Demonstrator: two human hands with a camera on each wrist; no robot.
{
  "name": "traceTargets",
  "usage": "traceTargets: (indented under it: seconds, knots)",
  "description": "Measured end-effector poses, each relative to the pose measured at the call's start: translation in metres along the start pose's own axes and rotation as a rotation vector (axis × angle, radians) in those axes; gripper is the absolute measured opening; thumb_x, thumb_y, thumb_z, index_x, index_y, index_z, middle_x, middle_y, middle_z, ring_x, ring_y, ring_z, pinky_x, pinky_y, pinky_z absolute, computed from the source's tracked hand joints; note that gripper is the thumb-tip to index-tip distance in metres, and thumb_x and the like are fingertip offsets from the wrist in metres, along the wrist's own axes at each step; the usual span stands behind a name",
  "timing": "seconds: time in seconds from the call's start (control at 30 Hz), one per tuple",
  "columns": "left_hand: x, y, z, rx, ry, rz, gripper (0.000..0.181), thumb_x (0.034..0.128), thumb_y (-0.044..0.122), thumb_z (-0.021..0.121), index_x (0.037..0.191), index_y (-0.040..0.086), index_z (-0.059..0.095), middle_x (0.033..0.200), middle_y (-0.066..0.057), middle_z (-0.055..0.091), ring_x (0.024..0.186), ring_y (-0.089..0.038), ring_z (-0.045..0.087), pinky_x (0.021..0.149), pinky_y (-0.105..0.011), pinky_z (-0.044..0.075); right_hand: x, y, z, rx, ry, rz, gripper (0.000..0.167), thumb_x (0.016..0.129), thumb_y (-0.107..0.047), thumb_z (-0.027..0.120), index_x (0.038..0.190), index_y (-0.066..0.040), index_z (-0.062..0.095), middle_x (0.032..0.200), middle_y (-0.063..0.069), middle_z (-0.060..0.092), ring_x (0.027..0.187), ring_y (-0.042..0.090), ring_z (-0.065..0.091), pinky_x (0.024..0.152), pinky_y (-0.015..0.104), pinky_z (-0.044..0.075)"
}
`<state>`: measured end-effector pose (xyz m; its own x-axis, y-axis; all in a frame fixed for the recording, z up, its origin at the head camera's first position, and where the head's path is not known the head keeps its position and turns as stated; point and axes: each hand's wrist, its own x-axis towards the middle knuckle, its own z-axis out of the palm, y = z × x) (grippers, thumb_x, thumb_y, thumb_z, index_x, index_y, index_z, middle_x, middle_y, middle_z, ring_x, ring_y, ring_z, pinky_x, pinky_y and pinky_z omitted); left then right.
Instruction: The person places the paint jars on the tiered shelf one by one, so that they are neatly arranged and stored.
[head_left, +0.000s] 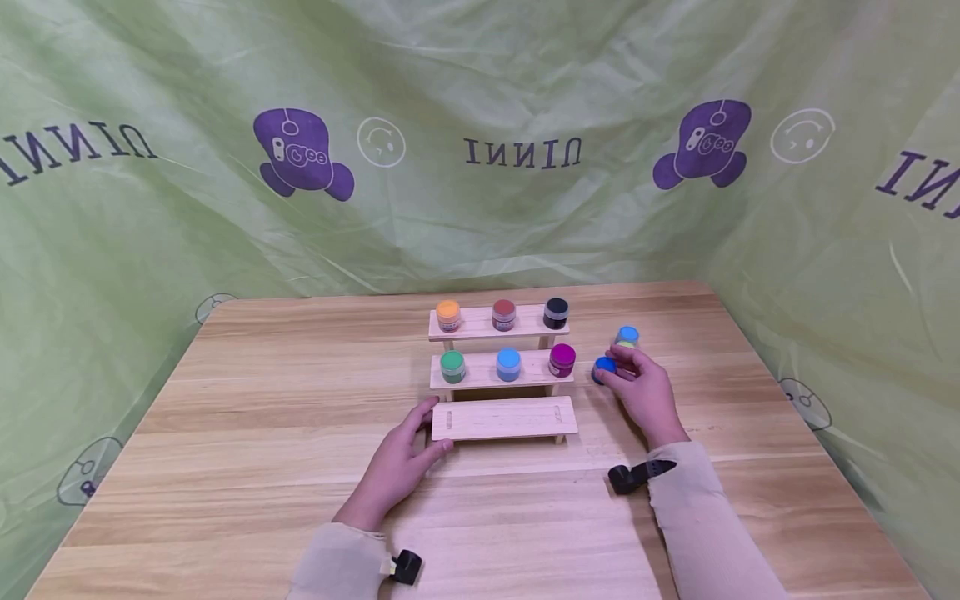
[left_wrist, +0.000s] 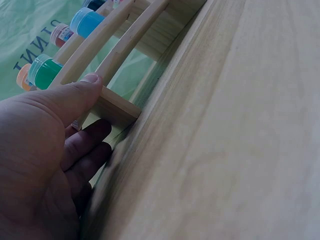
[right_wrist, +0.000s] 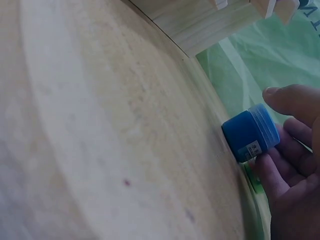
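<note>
A three-step wooden rack (head_left: 504, 418) stands on the table. My left hand (head_left: 401, 467) holds the left end of its lowest step; in the left wrist view the thumb (left_wrist: 82, 92) lies along the board's edge. My right hand (head_left: 647, 398) is around a dark blue paint jar (right_wrist: 248, 134), right of the rack. In the right wrist view the thumb is apart from its lid, while a finger is close against its side. Behind that hand are a light blue jar (head_left: 628, 334) and a partly hidden green one (right_wrist: 254, 180).
On the top step stand orange (head_left: 448, 314), reddish-brown (head_left: 504, 314) and black (head_left: 556, 312) jars. Green (head_left: 453, 366), sky-blue (head_left: 508, 364) and purple (head_left: 562, 360) jars stand on the middle step. A green printed curtain (head_left: 480, 225) surrounds the wooden table (head_left: 300, 400).
</note>
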<state>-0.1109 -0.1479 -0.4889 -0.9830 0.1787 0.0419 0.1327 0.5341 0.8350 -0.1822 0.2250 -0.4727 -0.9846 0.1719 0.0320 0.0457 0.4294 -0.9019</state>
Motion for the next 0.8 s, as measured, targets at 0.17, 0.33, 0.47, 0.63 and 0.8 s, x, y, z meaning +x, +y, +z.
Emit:
traceTargets:
  seconds: [0.17,0.33,0.47,0.63,0.8]
  knots:
    - [0.001,-0.001,0.0,-0.001,-0.001,-0.003,0.071,0.0908,0.025,0.076,0.152,0.014,0.043,0.135,-0.009,0.062,0.137,-0.03,0.047,0.116,-0.054,0.029,0.0,0.002,0.0,-0.01,-0.021,0.017,0.056,0.094,-0.019,0.073,0.142,0.0,0.052,0.136,0.02,0.059,0.122,0.032,0.06,0.102,0.035,0.048]
    - [0.001,-0.001,0.0,0.0,-0.003,-0.003,0.071,0.0908,0.026,0.076,0.152,0.013,0.043,0.135,-0.009,0.062,0.137,-0.03,0.047,0.116,-0.054,0.03,0.001,0.005,-0.001,-0.021,-0.056,0.043,0.058,0.094,-0.021,0.074,0.143,0.0,0.052,0.135,0.023,0.058,0.123,0.033,0.06,0.102,0.035,0.048]
    - [0.001,-0.001,0.0,-0.007,-0.005,-0.01,0.072,0.0903,0.026,0.077,0.152,0.014,0.042,0.136,-0.01,0.062,0.137,-0.03,0.047,0.116,-0.055,0.029,0.001,0.007,-0.001,-0.022,-0.064,0.053,0.059,0.093,-0.024,0.074,0.143,-0.001,0.052,0.136,0.022,0.058,0.124,0.033,0.059,0.103,0.036,0.047]
    - [0.001,-0.002,0.001,-0.008,-0.005,-0.008,0.072,0.0903,0.026,0.077,0.152,0.014,0.042,0.136,-0.01,0.062,0.137,-0.031,0.047,0.116,-0.055,0.03,0.001,0.01,-0.001,-0.036,-0.055,0.045,0.057,0.092,-0.024,0.076,0.141,-0.002,0.055,0.133,0.021,0.06,0.123,0.031,0.06,0.101,0.033,0.049]
    - [0.001,-0.002,0.001,-0.007,-0.004,0.0,0.072,0.0905,0.025,0.077,0.152,0.014,0.042,0.135,-0.009,0.062,0.137,-0.03,0.047,0.116,-0.055,0.029,0.002,0.011,-0.001,-0.034,-0.048,0.054,0.055,0.092,-0.024,0.076,0.139,-0.003,0.057,0.131,0.019,0.061,0.121,0.03,0.061,0.099,0.031,0.051]
